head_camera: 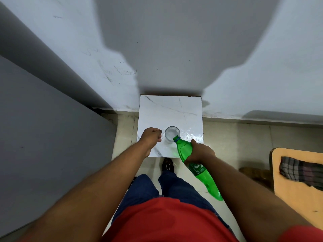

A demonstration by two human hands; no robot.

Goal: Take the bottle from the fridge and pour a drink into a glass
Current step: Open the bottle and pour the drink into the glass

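Observation:
A clear glass point(172, 133) stands on the small white marble table top point(166, 110), near its front edge. My right hand point(201, 151) grips a green plastic bottle point(185, 149) around its middle. The bottle is uncapped and tilted, its mouth at the glass's near rim and its base raised toward me. Clear liquid shows inside the glass. My left hand point(151, 137) rests on the table just left of the glass, fingers curled around something small and dark that may be the cap. It is apart from the glass.
A grey fridge side point(43, 137) stands close on the left. The wall point(174, 41) runs right behind the table. A wooden board point(297, 198) with a checked cloth point(300, 170) lies low on the right. My sandalled foot point(168, 165) is under the table's front edge.

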